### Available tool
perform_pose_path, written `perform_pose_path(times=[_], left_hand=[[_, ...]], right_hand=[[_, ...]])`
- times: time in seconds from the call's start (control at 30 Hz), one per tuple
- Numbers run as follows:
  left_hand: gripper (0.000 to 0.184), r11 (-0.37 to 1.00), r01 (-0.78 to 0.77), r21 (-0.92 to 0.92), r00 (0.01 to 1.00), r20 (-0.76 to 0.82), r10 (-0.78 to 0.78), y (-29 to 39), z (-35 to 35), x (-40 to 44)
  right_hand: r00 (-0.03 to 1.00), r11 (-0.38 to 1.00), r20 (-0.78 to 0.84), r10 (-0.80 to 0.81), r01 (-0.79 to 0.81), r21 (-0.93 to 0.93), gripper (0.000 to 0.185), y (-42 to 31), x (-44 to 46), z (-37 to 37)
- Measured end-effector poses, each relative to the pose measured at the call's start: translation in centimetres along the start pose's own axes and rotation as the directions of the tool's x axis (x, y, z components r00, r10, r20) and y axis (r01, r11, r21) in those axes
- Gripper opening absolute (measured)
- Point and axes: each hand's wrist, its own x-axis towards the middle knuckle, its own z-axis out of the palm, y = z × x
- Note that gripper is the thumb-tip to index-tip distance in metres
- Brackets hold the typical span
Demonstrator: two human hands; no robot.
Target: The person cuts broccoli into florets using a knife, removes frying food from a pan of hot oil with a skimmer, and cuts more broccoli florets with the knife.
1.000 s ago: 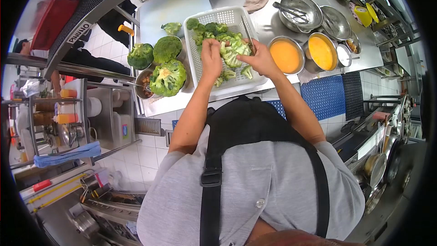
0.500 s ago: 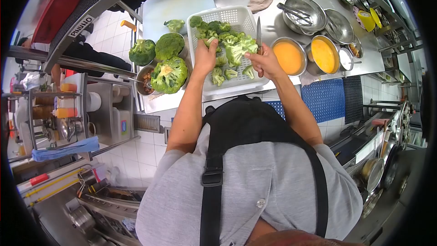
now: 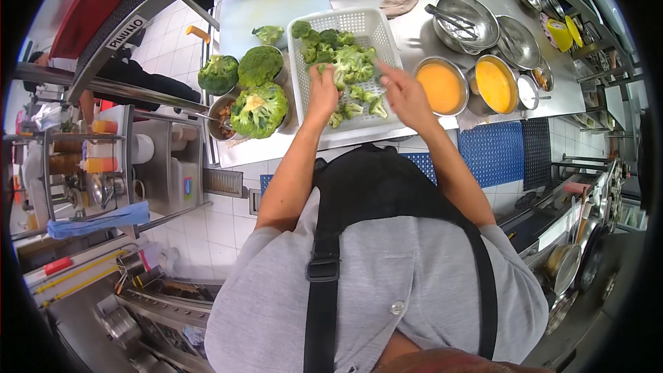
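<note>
Fingers of the left hand [image 3: 322, 93] pinch a broccoli floret [image 3: 322, 68] over the perforated white basket [image 3: 373, 22], probably so it drops inside; whether the blurred right hand [image 3: 409, 100] grips anything, I cannot tell.

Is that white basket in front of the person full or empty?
Partly full: broccoli pieces lie in the white basket, while some of its perforated bottom shows bare.

Both arms reach forward, forearms bare. Left forearm [image 3: 293, 173] angles up and inward; right forearm [image 3: 452, 162] mirrors it. Left hand [image 3: 322, 93]: fingers [image 3: 328, 72] bunched, pointing forward. Right hand [image 3: 409, 97]: fingers curled, tips motion-blurred, grip unclear. Hands apart, roughly level, wrists nearly straight.
</note>
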Motion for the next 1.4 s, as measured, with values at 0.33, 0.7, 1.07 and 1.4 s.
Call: perform_pose_path(times=[0.33,0.7,1.07,1.4], left_hand=[[0.042,0.961,-0.217,0.174,0.965,-0.107,0.238,-1.8,1.0,0.5],[0.037,0.829,-0.455,0.324,0.855,-0.101,0.509,-1.1,1.8,-0.5],[0.037,0.830,-0.465,0.308,0.873,0.006,0.487,0.2,3.4,-2.6],[0.052,0.679,0.191,-0.709,0.900,0.402,0.167,1.5,-2.3,-0.4]], right_hand=[[0.996,0.996,-0.001,0.090,-0.090,0.025,0.028,-3.9,-1.5,0.9],[0.951,0.959,0.140,0.275,-0.282,0.030,0.026,-3.1,-1.4,1.4],[0.966,0.958,0.074,0.249,-0.234,-0.164,0.022,2.4,1.0,4.6],[0.964,0.927,-0.028,0.263,-0.261,-0.270,0.039,1.3,4.9,0.9]])
